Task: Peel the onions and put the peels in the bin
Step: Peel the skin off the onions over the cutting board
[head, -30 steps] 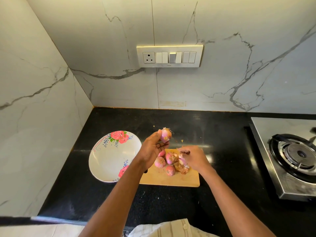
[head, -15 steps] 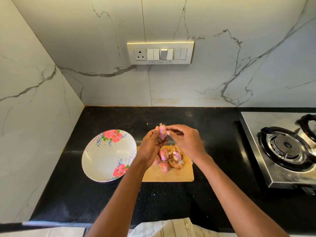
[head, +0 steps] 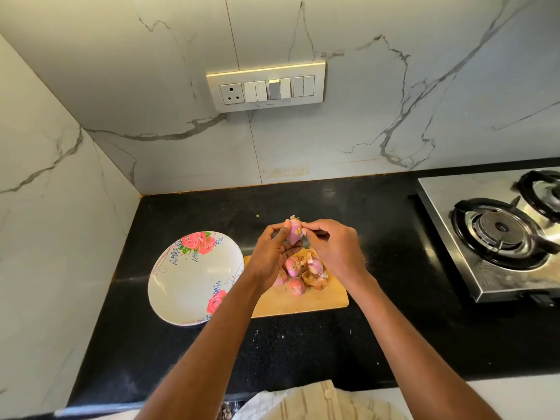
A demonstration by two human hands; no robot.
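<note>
Currently, the step in hand was judged to be the peeling of one small pink onion, held raised above the black stone countertop and behind the pale wooden cutting board. The left hand gripped this onion, with thumb and fingers curled round its lower part. The right hand was closed in a pinch at the onion's upper end, where a scrap of dry skin showed; whether the scrap had come free could not be told.

Several more small pink onions lay together on the board, touching a loose heap of brown papery peels. A white oval plate with a red rose print stood just beside the board's left edge and carried nothing visible. A steel gas stove stood well apart at the right.

No bin appeared in view, so the disposal step was judged not yet begun. The next move would call for a steady hold by the left hand while the right hand drew the skin away from the bulb, the thin skin being liable to tear into fragments.
</note>
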